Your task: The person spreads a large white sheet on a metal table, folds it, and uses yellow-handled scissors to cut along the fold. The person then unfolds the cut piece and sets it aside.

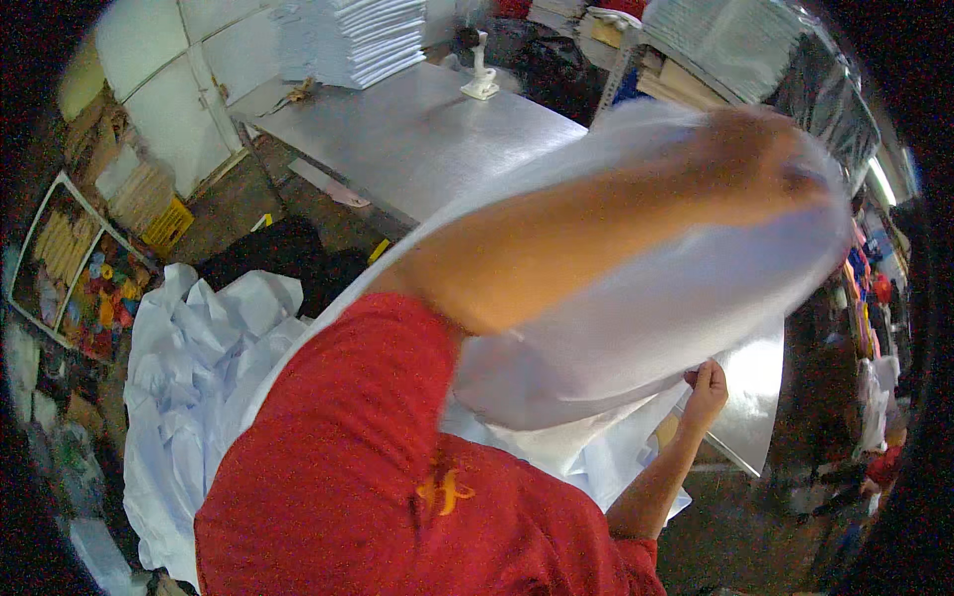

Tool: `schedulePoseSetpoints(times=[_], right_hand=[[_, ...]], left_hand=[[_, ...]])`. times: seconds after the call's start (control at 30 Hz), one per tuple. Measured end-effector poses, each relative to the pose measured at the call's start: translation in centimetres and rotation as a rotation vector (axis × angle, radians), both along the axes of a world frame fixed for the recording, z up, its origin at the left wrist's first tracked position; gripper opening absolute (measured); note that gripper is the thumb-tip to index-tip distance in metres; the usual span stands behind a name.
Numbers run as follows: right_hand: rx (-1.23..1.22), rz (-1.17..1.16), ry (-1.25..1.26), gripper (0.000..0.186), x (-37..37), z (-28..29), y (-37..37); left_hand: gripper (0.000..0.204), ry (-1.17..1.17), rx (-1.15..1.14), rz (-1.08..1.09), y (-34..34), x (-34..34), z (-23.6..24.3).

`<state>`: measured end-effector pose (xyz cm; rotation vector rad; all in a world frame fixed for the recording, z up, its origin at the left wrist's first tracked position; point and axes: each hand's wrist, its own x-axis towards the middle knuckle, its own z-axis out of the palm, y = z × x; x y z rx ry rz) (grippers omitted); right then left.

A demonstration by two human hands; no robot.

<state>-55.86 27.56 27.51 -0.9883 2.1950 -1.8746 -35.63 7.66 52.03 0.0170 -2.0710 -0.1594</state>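
Observation:
A large piece of white cloth (636, 308) billows over the metal table, smeared by motion. My left arm reaches across to the upper right. My left hand (770, 164) is blurred but looks closed on the cloth's far part. Lower down at the right, the fingers of my right hand (708, 387) pinch the near edge of the same cloth. A heap of crumpled white fabric (199, 387) hangs to the left of my body. Part of the table is hidden behind the cloth and my left arm.
The metal table (397, 134) bears a tall stack of folded white cloth (373, 45) and a white handheld scanner on a stand (480, 79). A yellow crate (169, 226) and a case of coloured items (99, 288) stand left. Shelves with wrapped goods (725, 45) are behind.

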Motion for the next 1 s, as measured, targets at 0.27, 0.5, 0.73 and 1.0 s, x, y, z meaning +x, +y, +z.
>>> schedulePoseSetpoints(times=[0.27, 0.5, 0.73, 1.0], right_hand=[[0.018, -0.644, 0.006, 0.020, -13.6, -5.2, 18.9], [0.273, -1.127, 0.365, 0.038, -22.4, 1.6, 28.2], [0.532, -1.116, 0.640, 0.031, -24.2, 5.0, 31.8], [0.517, -0.964, 0.551, 0.019, -24.1, -2.9, 34.5]], left_hand=[[0.031, -0.674, 0.568, 0.403, -12.6, 21.4, -15.1], [0.022, -1.086, 0.491, 0.559, -8.3, 26.8, -25.2], [0.034, -1.229, 0.713, 0.298, -4.0, 27.4, -43.1], [0.037, -1.335, 1.062, 0.263, -1.1, 27.7, -45.5]])
